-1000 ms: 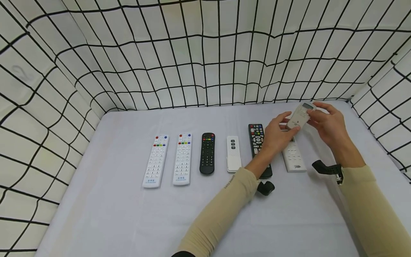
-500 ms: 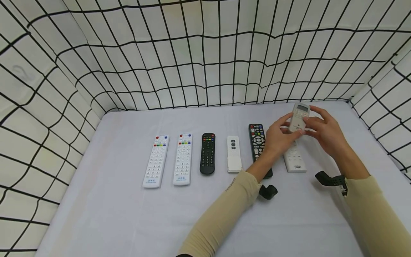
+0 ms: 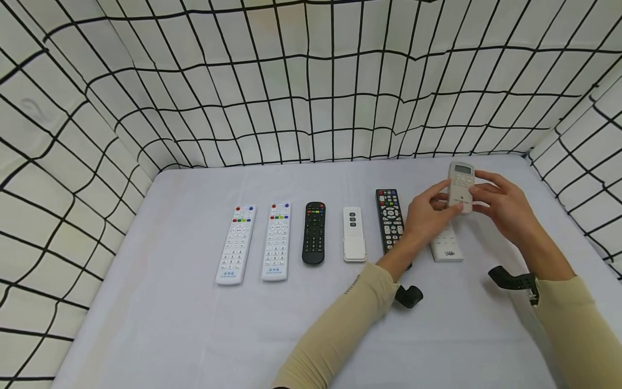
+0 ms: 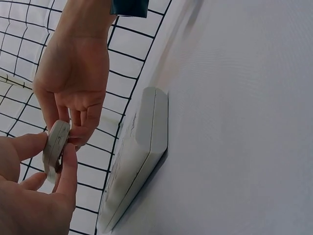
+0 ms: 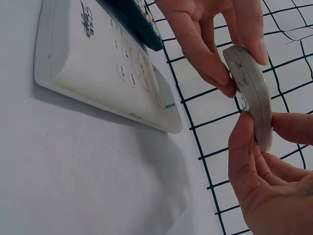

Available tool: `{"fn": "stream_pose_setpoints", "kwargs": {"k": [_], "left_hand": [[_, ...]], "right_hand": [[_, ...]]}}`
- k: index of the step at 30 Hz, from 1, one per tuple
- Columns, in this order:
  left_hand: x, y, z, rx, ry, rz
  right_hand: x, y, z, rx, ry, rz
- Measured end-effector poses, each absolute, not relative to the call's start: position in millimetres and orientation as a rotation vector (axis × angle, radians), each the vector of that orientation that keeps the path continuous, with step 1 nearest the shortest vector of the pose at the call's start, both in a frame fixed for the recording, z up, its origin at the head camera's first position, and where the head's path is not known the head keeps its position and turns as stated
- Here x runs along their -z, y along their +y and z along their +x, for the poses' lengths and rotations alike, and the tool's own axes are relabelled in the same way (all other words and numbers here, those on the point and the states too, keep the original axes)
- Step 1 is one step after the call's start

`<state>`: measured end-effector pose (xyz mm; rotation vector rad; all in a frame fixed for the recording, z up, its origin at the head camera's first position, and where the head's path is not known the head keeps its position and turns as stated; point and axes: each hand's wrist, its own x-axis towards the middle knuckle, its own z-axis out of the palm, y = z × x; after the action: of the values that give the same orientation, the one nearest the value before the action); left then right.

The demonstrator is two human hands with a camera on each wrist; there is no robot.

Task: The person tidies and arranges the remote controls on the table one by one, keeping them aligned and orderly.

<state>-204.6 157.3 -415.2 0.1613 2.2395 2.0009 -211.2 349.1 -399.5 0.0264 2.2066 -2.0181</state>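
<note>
Both hands hold a small off-white remote control [image 3: 460, 189] with a grey display, raised over the table at the right. My left hand [image 3: 427, 213] pinches its lower left side, thumb on the front. My right hand [image 3: 507, 202] pinches its right edge between thumb and fingers. In the right wrist view the remote [image 5: 249, 93] is seen edge-on between both hands. Below it lies a larger white remote [image 3: 447, 246], its upper part hidden behind the left hand and the held remote. A long black remote [image 3: 389, 216] lies left of that, partly covered by the left forearm.
Further left on the white-covered table [image 3: 170, 324] lie a slim white remote [image 3: 354, 237], a black remote [image 3: 313, 232] and two white remotes with coloured buttons, one [image 3: 276, 243] beside the other [image 3: 236, 246]. Black netting [image 3: 311, 97] over white walls surrounds the back and sides.
The held remote has turned from a rightward slant to nearly upright and come slightly nearer. Both hands have moved with it, a little toward the front. The remotes on the table stay put.
</note>
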Motion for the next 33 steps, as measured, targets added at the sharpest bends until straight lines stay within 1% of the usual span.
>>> {"fn": "stream_pose_setpoints", "kwargs": {"k": [8,18,33], "left_hand": [[416,166,-197,-1.936,2.302,0.145],[414,179,-185,-1.810,2.472,0.230],[419,189,-181,-1.598,2.653,0.336]], "right_hand": [[403,356,-208,1.861,2.327,0.052],[409,370,-202,1.962,2.209,0.012],[417,382,-195,1.836,2.257,0.031]]}}
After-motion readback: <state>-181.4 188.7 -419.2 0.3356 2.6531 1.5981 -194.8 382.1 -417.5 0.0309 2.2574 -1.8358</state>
